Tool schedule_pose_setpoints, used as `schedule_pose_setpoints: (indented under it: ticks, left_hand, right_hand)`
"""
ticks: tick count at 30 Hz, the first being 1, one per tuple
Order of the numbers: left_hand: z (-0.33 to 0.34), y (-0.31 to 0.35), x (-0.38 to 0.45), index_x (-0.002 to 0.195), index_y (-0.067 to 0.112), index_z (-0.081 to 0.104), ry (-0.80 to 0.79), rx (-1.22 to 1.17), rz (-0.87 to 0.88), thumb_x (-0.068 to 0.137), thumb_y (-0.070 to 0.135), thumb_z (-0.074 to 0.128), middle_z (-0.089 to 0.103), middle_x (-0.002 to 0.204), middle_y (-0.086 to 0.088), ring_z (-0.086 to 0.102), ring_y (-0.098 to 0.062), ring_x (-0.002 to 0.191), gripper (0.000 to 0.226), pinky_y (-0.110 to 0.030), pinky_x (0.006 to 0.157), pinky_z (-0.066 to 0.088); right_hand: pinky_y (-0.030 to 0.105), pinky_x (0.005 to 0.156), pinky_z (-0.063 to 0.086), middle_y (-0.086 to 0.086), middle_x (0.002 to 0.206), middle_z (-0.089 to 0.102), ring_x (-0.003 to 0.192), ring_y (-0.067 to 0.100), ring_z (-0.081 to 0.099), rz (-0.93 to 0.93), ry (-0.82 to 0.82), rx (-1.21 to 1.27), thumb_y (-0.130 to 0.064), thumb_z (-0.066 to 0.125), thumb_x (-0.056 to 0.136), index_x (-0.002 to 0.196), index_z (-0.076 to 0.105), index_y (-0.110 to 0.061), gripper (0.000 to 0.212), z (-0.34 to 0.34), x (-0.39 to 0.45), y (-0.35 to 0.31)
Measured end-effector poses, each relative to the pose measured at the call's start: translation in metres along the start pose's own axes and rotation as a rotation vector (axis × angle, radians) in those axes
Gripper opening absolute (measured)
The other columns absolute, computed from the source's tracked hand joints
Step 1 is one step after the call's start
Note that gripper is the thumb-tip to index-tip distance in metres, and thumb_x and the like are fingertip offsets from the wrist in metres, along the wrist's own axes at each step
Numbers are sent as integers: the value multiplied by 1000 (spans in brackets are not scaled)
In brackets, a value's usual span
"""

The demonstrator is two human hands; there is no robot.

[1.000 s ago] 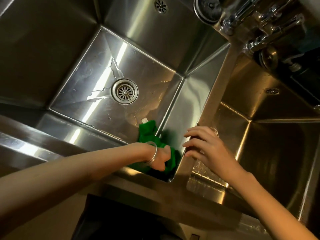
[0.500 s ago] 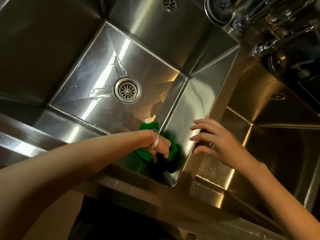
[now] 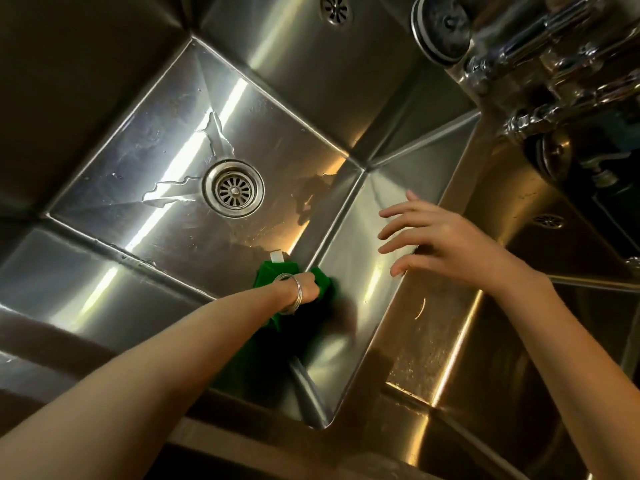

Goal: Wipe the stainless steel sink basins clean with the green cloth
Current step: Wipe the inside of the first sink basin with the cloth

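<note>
While the left hand (image 3: 304,289) apparently bunches the soft, limp cloth (image 3: 322,277) low in the sink (image 3: 353,258), the right hand (image 3: 436,240) hovers, fingers spread.

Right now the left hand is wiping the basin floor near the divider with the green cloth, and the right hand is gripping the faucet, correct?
Not quite. The head view shows the right hand open, fingers spread, at the divider between the basins, not on the faucet. The left hand does hold the green cloth there.

The stainless steel sink basin (image 3: 114,188) holds the green cloth (image 3: 273,275) on its wet floor near the drain (image 3: 233,188).
</note>
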State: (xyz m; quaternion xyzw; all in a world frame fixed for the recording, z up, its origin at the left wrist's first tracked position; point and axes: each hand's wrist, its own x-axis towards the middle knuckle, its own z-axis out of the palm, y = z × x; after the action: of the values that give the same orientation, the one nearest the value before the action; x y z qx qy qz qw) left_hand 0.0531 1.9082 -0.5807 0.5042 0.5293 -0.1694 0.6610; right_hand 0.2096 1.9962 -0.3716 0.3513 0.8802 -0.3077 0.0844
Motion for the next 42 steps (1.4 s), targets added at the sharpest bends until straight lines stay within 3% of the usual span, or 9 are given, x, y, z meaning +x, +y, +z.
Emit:
schedule_pose_setpoints:
  ticks: [3, 5, 7, 11, 16, 25, 30, 35, 42]
  left_hand:
    - [-14, 17, 11, 116, 2, 57, 87, -355, 49, 99, 31, 20, 53, 97, -10, 49, -17, 77, 50, -15, 60, 42]
    - [-28, 27, 25, 97, 9, 60, 134, -395, 27, 99, 29, 25, 51, 81, -5, 48, -14, 64, 40, -13, 49, 40]
    - [-42, 37, 32, 92, 8, 59, 111, -389, 24, 94, 21, 44, 53, 82, -6, 52, -18, 73, 19, -21, 68, 44]
    - [-61, 68, 51, 114, 4, 57, 222, -515, 122, 90, 22, 53, 60, 107, -14, 57, -29, 100, 30, -31, 86, 43]
    - [-102, 126, 78, 133, 11, 47, 312, -697, 284, 88, 19, 56, 55, 127, -14, 52, -29, 115, 47, -35, 102, 39]
    - [-116, 154, 88, 140, 8, 34, 291, -895, 260, 89, 24, 56, 46, 137, -13, 45, -30, 123, 57, -30, 103, 32]
    - [-106, 139, 52, 134, 5, 41, 230, -884, 291, 92, 16, 51, 52, 128, -12, 50, -20, 107, 44, -20, 85, 34]
    - [-115, 172, 15, 135, 7, 41, 266, -919, 437, 87, 15, 56, 55, 123, -7, 53, -18, 109, 50, -20, 87, 41]
    - [-140, 216, -2, 121, -5, 50, 365, -1283, 331, 92, 21, 52, 52, 100, -8, 48, -16, 85, 38, -21, 51, 36]
  right_hand:
    - [35, 118, 18, -4, 105, 67, 122, 8, 46, 31, 42, -32, -53, 56, 77, 95, 70, -23, 38, -18, 3, 11]
    - [31, 118, 17, -5, 107, 66, 123, 7, 46, 40, 83, -38, -53, 57, 75, 96, 70, -23, 39, -29, 0, 19]
    - [27, 118, 14, -5, 110, 66, 124, 6, 44, 69, 92, -64, -54, 58, 73, 99, 70, -21, 44, -36, -3, 27]
    - [18, 116, 9, -1, 116, 64, 123, 3, 41, 130, 86, -60, -62, 58, 66, 103, 70, -19, 58, -37, -2, 38]
    - [29, 117, 9, -2, 120, 60, 121, 4, 46, 128, 119, -34, -59, 59, 66, 103, 70, -21, 54, -30, 1, 41]
    - [28, 119, 11, -6, 122, 60, 125, 2, 44, 166, 158, 15, -56, 63, 63, 107, 69, -22, 56, -27, -1, 49]
    - [34, 113, 13, -8, 119, 59, 123, 2, 44, 150, 166, 44, -64, 60, 62, 108, 69, -20, 65, -25, 0, 48]
    - [41, 111, 13, -2, 113, 65, 120, 4, 46, 159, 179, 50, -57, 64, 59, 106, 70, -16, 62, -26, 1, 46]
    - [37, 111, 17, -9, 110, 64, 118, 1, 46, 181, 187, 46, -56, 65, 57, 107, 69, -17, 63, -27, 2, 46]
